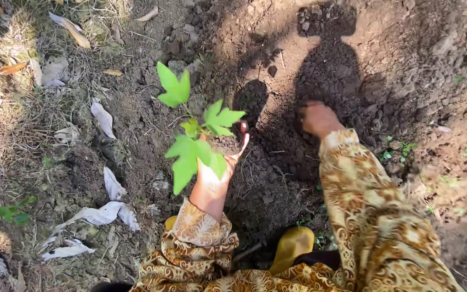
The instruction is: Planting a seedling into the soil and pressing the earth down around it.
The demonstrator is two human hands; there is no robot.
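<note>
Brown, loose soil [277,178] across centre and right of view, crossed by a dark head-and-shoulders shadow [328,65]. Dry grass and straw [22,108] along left edge, strewn with pale dried leaves [104,213] and one orange leaf [11,68]. Small green weeds [401,148] scattered at right. Patterned brown-and-cream sleeves [374,216] entering from bottom edge; yellow boot toe [293,246] between them, on the soil. Seedling [195,132] held above the ground at centre-left, upright: bright green lobed leaves, thin stem, clump of dark earth [225,144] at the root. Left hand [217,167] palm-up, fingers closed round that clump, partly hidden behind the lowest leaf. Right hand [317,118] down at the soil, well apart from the seedling, knuckles up, fingertips buried or turned under; open or closed cannot be told. Small dark hollow [251,97] in the soil just beyond the seedling.
</note>
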